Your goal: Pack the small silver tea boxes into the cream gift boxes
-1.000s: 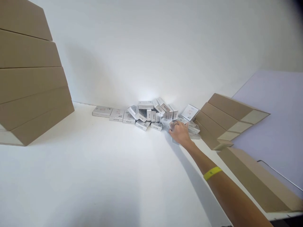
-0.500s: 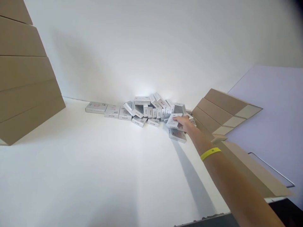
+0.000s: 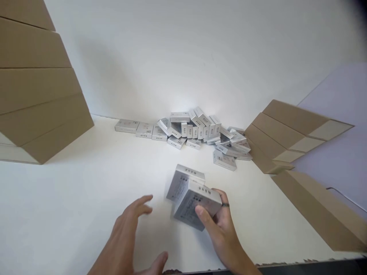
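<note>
My right hand [image 3: 222, 229] grips two small silver boxes over the front of the white table. The nearer silver box [image 3: 197, 204] lies under my thumb, and the second silver box [image 3: 183, 181] sits just behind it, shifted left. Dark printing marks their faces and edges. To the left, my left hand [image 3: 129, 233] holds nothing, its fingers and thumb spread apart, with a gap between it and the boxes. A heap of similar silver boxes [image 3: 200, 131] lies against the wall at the back, some standing on edge, others flat or tilted.
Stacked brown cartons [image 3: 37, 88] rise on the left. More brown cartons [image 3: 286, 133] stand at the right, with a long brown carton [image 3: 318, 210] along the table's right side. The white table [image 3: 86, 191] ends in a chipped front edge. A white wall [image 3: 172, 57] closes the back.
My right hand has drawn back from the heap's right end toward me, bringing two silver boxes. My left hand has come into view at the lower left. The view has shifted slightly.
</note>
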Tool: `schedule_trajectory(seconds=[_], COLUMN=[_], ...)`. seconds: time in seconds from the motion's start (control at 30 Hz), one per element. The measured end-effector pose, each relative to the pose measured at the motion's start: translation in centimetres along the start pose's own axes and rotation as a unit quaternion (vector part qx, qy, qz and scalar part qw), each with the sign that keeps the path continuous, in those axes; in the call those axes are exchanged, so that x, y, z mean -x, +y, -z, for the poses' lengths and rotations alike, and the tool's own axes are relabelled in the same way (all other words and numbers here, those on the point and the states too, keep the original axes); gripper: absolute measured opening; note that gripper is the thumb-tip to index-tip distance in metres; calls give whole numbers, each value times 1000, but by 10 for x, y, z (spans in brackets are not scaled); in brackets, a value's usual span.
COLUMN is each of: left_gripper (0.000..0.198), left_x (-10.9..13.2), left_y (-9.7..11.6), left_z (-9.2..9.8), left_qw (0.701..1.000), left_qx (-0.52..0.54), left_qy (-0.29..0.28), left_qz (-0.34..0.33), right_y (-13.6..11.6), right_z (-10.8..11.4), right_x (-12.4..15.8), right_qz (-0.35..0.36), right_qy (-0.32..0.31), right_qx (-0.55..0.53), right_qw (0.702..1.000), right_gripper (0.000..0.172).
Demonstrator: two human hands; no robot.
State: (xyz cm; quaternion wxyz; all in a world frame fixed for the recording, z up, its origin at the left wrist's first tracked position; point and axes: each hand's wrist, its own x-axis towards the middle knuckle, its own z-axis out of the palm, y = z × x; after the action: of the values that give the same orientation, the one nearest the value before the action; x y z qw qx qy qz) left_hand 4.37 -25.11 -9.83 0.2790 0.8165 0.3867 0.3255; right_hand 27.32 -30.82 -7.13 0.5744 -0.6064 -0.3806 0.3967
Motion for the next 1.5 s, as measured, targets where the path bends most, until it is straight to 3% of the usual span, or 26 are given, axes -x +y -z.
schedule_trajectory(seconds=[0.1, 0.2, 0.3, 0.47, 0.6, 0.67, 0.73, 0.83, 0.93, 1.0, 1.07, 1.2, 1.27, 1.37, 1.5], left_gripper=[115, 122, 111, 62, 58, 59, 56, 53, 66, 68, 63, 66, 74, 84, 95], left_x=[-27, -46, -57, -58, -53, -50, -49, -48, -45, -42, -38, -36, -40, -47, -45], left_y=[-5, 1, 13, 29, 30, 29, 27, 27, 28, 29, 30, 28, 25, 23, 20], left_z=[4, 13, 18, 12, 11, 13, 15, 14, 7, 2, 0, 9, 15, 22, 30], left_qw=[999, 980, 946, 932, 933, 934, 935, 937, 944, 939, 916, 888, 897, 928, 958], left_qx=[37, 141, 237, 280, 255, 250, 250, 255, 247, 268, 325, 376, 340, 267, 197], left_qy=[-39, -109, -187, -183, -193, -200, -198, -160, -106, -99, -125, -201, -223, -196, -178], left_qz=[-2, 83, 121, 138, 167, 159, 155, 178, 189, 193, 199, 174, 175, 174, 106], right_y=[9, 16, 18, 10, 7, 12, 20, 36, 44, 41, 31, 9, 3, 1, 6], right_z=[-12, -13, -15, -24, -22, -22, -26, -40, -57, -66, -69, -65, -61, -53, -35], right_x=[13, 14, 14, 14, 12, 13, 16, 25, 34, 35, 35, 34, 34, 36, 37], right_qz=[-10, 19, 54, 29, -5, 39, 127, 190, 178, 167, 119, 41, 36, 14, -27], right_qy=[-49, -69, -60, -125, -97, -81, -47, 2, 6, 35, 61, 41, 27, 13, 19], right_qx=[-20, 7, 48, 107, 131, 141, 147, 136, 104, 100, 94, 58, 60, 86, 87], right_qw=[999, 997, 996, 986, 987, 986, 980, 972, 978, 980, 987, 997, 997, 996, 996], right_gripper=[46, 43, 41, 56, 53, 52, 55, 71, 85, 85, 79, 70, 68, 73, 78])
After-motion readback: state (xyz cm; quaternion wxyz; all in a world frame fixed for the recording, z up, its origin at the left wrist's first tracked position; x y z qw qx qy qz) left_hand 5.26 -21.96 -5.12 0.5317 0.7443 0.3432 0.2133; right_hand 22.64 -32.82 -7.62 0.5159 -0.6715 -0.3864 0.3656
